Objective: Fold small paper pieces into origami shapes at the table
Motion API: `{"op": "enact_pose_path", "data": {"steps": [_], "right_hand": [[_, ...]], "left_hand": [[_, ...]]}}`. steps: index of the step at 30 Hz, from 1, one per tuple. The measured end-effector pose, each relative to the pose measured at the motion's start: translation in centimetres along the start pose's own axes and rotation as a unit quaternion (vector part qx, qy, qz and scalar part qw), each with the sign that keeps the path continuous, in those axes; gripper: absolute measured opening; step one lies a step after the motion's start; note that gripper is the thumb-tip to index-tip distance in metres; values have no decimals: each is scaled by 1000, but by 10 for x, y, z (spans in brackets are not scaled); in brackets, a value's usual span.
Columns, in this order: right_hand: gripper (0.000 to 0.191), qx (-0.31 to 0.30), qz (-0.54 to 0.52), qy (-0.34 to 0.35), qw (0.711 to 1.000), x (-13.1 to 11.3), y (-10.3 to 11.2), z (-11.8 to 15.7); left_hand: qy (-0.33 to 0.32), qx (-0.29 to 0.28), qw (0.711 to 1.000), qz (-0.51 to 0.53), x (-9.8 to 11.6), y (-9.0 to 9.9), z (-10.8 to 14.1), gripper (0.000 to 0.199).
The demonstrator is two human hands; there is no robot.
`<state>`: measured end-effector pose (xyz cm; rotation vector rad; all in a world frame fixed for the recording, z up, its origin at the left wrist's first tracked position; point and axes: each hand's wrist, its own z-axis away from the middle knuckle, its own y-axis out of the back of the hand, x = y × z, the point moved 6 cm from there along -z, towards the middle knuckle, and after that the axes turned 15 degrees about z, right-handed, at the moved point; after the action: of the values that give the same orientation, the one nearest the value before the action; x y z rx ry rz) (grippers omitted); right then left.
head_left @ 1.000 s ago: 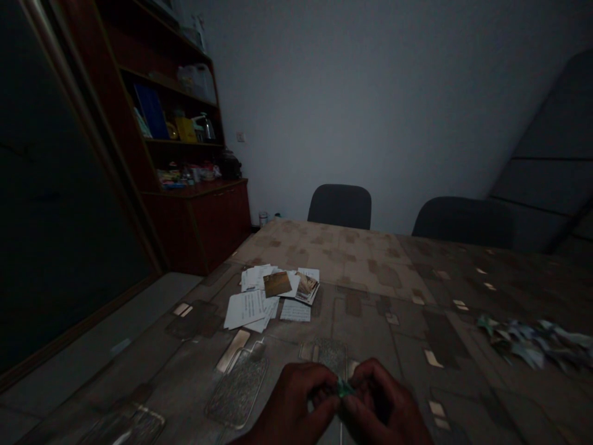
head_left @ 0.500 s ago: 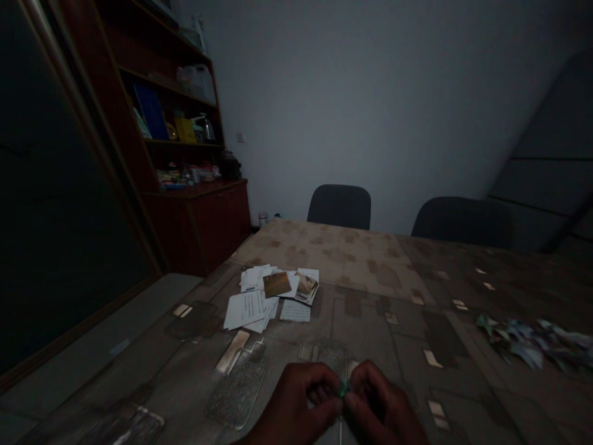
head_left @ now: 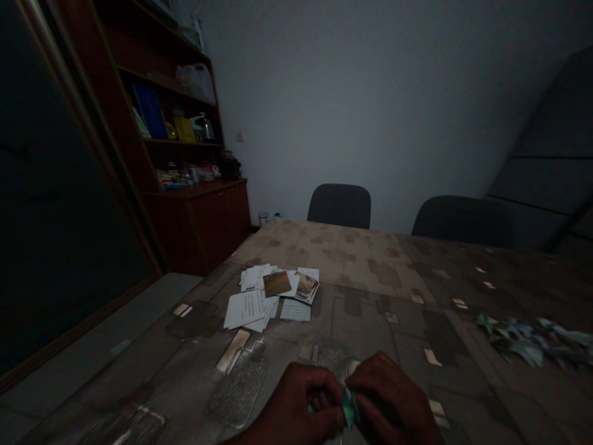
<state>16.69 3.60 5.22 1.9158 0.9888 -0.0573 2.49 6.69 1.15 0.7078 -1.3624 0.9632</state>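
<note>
Low in the head view, near the table's front, both hands are close together around a small piece of green folded paper [head_left: 350, 409]. My left hand [head_left: 296, 402] pinches its left edge between thumb and curled fingers. From the other side, my right hand [head_left: 393, 395] closes on the paper, its fingers bent over the top and partly hiding it. The exact shape of the folds is too dark to make out.
Printed cards and photos [head_left: 277, 284] lie in a loose pile beyond my hands. A heap of crumpled or folded papers [head_left: 532, 340] rests at the right. The patterned tablecloth [head_left: 333, 247] covers the table, with dark chairs [head_left: 340, 206] behind it and a shelf cabinet [head_left: 199, 216] at left.
My right hand has turned and shifted slightly right, its fingers now over the top. More of the green paper shows between the hands. My left hand stays nearly in place.
</note>
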Motion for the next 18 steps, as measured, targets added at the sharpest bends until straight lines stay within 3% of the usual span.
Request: {"op": "enact_pose_path", "data": {"steps": [3,7,13,18], "right_hand": [[8,5,19,27,999,-3,1,0],[22,31,43,91,994,-14,2,-2],[26,31,61,86,994,-16,-1,-4],[25,21,39,84,995,-20,3,-4]], "left_hand": [[2,-5,1000,-3,1,-1,0,4],[-11,16,1000,-21,6,0,2,3],[-29,41,998,-29,13,3,4,2],[-9,43,999,17,5,3,3,11]]}}
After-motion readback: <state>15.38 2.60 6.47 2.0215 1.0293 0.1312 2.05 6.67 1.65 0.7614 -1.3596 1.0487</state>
